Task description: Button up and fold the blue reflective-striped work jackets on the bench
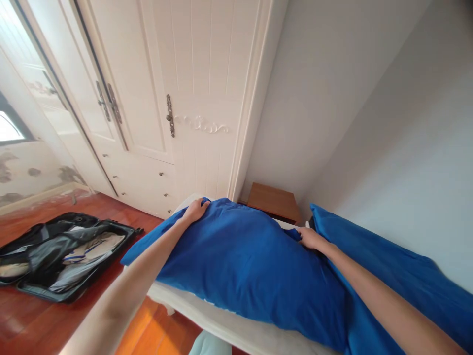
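Note:
A large, puffy blue pillow (pixel 244 256) lies across the bed in front of me, bulging in the middle with flatter cloth at its ends. My left hand (pixel 196 211) has its fingers closed on the pillow's far edge, toward the left, where the cloth bunches up. Over at the right, my right hand (pixel 311 238) pinches the far edge, and a small fold of blue cloth sticks out beside the fingers. Both forearms reach over the pillow. A second blue pillow (pixel 388 256) leans along the wall to the right, behind my right arm.
The pale mattress (pixel 207 301) shows under the pillow's near side. A brown wooden nightstand (pixel 274 201) stands past the bed. White wardrobe doors (pixel 207 59) rise behind. On the red wooden floor at left, an open black suitcase (pixel 70 256) holds clothes.

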`<state>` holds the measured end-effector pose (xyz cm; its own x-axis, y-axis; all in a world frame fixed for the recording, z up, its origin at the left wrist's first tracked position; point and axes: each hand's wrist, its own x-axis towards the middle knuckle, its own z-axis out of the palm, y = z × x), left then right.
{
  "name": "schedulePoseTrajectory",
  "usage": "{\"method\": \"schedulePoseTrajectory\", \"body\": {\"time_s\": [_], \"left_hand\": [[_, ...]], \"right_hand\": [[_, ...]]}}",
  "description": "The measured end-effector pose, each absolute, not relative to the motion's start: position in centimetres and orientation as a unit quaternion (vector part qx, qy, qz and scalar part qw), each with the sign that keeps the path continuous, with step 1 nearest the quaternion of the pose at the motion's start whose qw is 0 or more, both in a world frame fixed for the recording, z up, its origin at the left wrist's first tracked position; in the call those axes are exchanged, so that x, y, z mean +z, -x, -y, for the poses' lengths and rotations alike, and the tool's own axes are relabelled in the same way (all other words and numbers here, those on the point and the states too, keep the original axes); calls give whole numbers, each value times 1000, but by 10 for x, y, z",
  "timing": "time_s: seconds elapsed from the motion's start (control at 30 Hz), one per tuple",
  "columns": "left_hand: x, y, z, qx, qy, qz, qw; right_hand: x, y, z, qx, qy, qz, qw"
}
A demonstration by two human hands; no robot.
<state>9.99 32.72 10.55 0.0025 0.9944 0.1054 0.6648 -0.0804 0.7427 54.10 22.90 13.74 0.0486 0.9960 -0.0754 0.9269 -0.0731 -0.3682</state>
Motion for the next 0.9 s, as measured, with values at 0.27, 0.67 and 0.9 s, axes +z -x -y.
{"method": "schedulePoseTrajectory", "body": {"time_s": [0.27,0.67,0.9], "left_hand": [[86,-40,-295,177,-750,-632,78],[84,-57,-208,156,-804,-574,-9],[56,-46,-207,108,-796,-591,68]], "right_hand": [[144,-537,-213,-17,703,710,20],[88,-386,-256,134,425,894,46],[72,-450,-265,111,447,886,56]]}}
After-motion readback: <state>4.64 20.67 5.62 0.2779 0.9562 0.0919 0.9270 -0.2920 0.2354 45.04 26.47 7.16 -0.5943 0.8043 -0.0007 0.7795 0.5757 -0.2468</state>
